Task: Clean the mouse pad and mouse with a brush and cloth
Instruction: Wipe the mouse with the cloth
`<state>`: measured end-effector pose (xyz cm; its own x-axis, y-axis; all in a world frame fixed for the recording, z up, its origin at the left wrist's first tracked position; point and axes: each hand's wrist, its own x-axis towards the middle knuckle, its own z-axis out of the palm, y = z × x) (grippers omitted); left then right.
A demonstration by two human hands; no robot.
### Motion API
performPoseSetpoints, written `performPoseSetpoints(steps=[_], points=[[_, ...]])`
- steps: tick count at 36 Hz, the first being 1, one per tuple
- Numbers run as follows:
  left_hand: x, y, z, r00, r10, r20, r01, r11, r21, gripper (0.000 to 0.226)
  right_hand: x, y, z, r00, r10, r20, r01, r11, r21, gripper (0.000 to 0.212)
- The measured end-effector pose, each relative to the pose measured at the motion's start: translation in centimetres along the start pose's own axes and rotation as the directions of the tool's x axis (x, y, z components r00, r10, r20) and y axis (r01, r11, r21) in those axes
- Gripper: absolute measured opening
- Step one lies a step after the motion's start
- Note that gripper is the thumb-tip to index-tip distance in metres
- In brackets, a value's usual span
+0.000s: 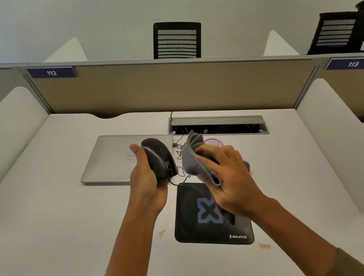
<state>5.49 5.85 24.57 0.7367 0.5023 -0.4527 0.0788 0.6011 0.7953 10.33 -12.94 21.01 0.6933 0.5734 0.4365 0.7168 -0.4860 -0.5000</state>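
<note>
Left grip (146,184) is wrapped around the black mouse (159,158) and holds it up in the air, tipped on its side. Right grip (228,178) is squeezed around a gray cloth (194,160), just beside the mouse but not touching it. Both are above the black mouse pad (195,222), which lies flat on the white bench (59,230). A thin wire (179,183) hangs from the mouse. A closed silver laptop (112,159) lies behind the hands.

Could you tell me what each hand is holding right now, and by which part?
Left hand holds the mouse by its side, lifted off the pad. Right hand grips the bunched cloth at its lower end.
</note>
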Motion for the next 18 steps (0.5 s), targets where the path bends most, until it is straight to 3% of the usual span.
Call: performPoseSetpoints(steps=[2, 6, 8, 11, 18], points=[[0.0, -0.1, 0.0, 0.999, 0.018, 0.035, -0.018, 1.000, 0.000, 0.056, 0.1, -0.3, 0.2, 0.993, 0.074, -0.093, -0.063, 0.991, 0.117, 0.057], [0.0, -0.4, -0.1, 0.994, 0.045, 0.103, -0.048, 0.999, 0.020, 0.060, 0.5, -2.1, 0.5, 0.994, 0.026, -0.103, -0.008, 0.985, 0.172, 0.056], [0.1, -0.5, -0.3, 0.985, 0.016, 0.175, -0.025, 0.999, 0.048, 0.073, 0.4, -3.0, 0.8, 0.997, -0.051, -0.051, 0.056, 0.993, 0.104, 0.060], [0.1, -0.2, -0.2, 0.967, -0.024, 0.254, -0.003, 0.995, 0.104, 0.071, 0.2, -3.7, 1.4, 0.977, -0.205, 0.055, 0.208, 0.976, -0.063, 0.065], [-0.3, -0.8, -0.1, 0.940, 0.003, 0.340, -0.052, 0.990, 0.135, 0.063, 1.4, -4.2, 1.4, 0.988, -0.153, -0.010, 0.152, 0.983, -0.099, 0.063]])
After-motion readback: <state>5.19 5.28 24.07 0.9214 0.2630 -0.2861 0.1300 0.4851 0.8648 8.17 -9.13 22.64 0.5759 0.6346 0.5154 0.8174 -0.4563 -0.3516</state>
